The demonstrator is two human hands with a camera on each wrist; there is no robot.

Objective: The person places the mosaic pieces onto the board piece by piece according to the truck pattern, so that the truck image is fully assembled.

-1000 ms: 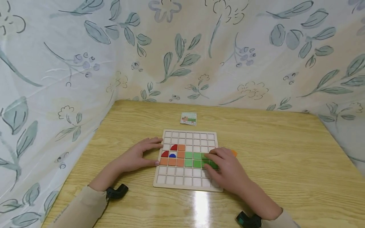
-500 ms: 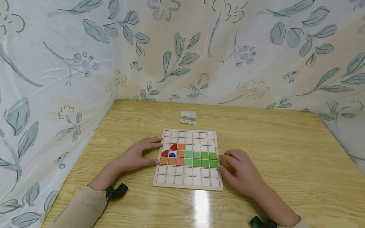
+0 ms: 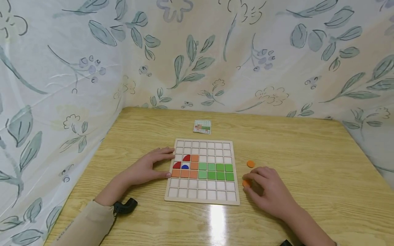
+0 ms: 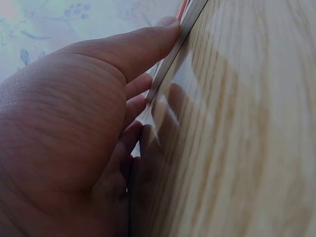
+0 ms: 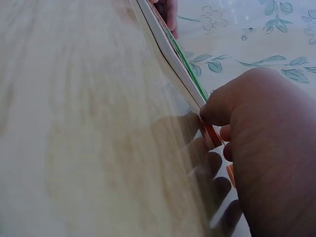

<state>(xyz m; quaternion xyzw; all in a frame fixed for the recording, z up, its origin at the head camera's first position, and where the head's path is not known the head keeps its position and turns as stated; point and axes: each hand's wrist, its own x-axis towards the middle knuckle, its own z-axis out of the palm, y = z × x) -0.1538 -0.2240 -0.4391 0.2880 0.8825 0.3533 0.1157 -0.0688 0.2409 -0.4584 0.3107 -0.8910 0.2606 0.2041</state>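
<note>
A light wooden grid board [image 3: 202, 203] lies flat on the table, with red, blue, orange and green pieces set in its squares. My left hand [image 3: 146, 168] rests at the board's left edge, its thumb and fingertips touching the rim and its fingers stretched out. To the right of the board, my right hand [image 3: 272, 191] has thumb and forefinger at opposite sides of an orange disc [image 3: 246, 183], pinching it at table level. The right wrist view shows the thumb against this orange piece [image 5: 211, 136]. A second orange disc [image 3: 250, 164] lies just beyond that hand.
Behind the board lies a small picture card [image 3: 202, 126] with a coloured grid pattern. The wooden table [image 3: 314, 157] runs back to a leaf-patterned cloth [image 3: 197, 61], which also hangs along the left side.
My right hand has moved from the board's green squares rightward to the orange disc. The two rightmost green pieces and both discs are now uncovered. My left hand stays at the edge.
</note>
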